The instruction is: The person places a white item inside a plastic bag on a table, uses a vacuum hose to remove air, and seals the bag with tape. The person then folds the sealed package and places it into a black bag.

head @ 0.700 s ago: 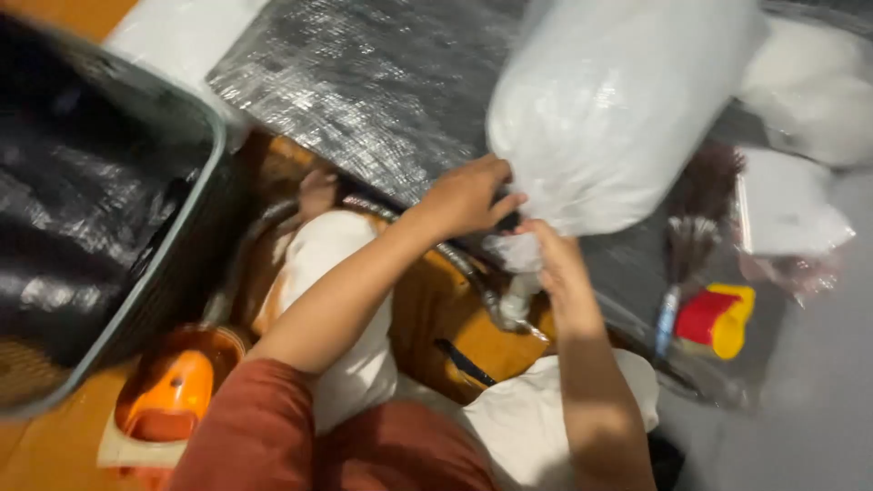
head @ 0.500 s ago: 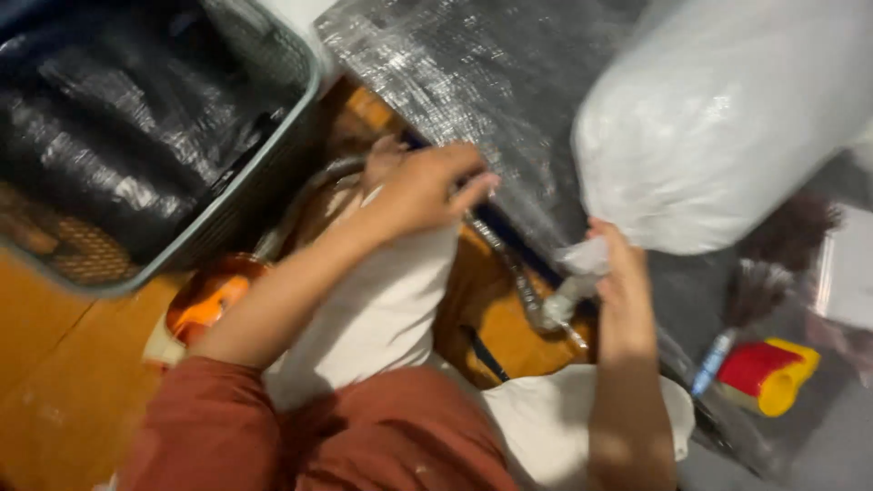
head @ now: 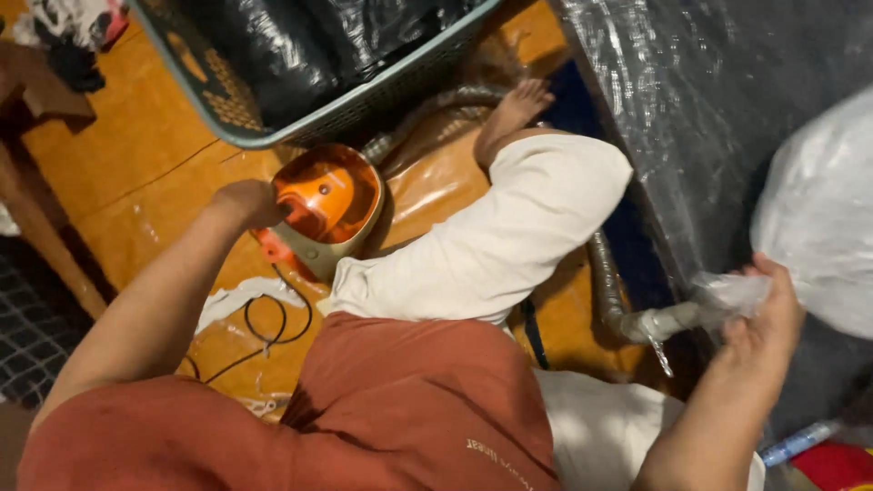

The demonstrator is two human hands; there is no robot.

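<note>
While the left hand (head: 247,202) rests against the side of a small orange and cream machine (head: 326,207) on the floor, its fingers curl in toward the orange dome, so that how firmly it grips cannot be told; it touches the casing at the left edge. That machine stands on a yellow-brown floor (head: 136,173), just in front of a grey-green plastic basket (head: 300,114) lined with a black plastic bag (head: 300,45). A thin black cord (head: 273,332) loops over the floor beside it, near a scrap of white cloth (head: 232,300).

On the other side, the right hand (head: 768,314) is closed around the gathered neck of a large white plastic bag (head: 818,218), pinching the clear bunched plastic where it meets the pale end of a grey corrugated hose (head: 605,282). That hose runs back under the person's bent leg in white trousers (head: 491,236), whose bare foot (head: 514,109) lies close to the basket. The bag bulges at the right edge of the view, lying on a silvery grey woven sheet (head: 709,109) that covers the upper right. A rust-red shirt (head: 409,400) fills the bottom of the view, and a red object (head: 832,468) shows at the lower right corner, too cut off to identify.
</note>
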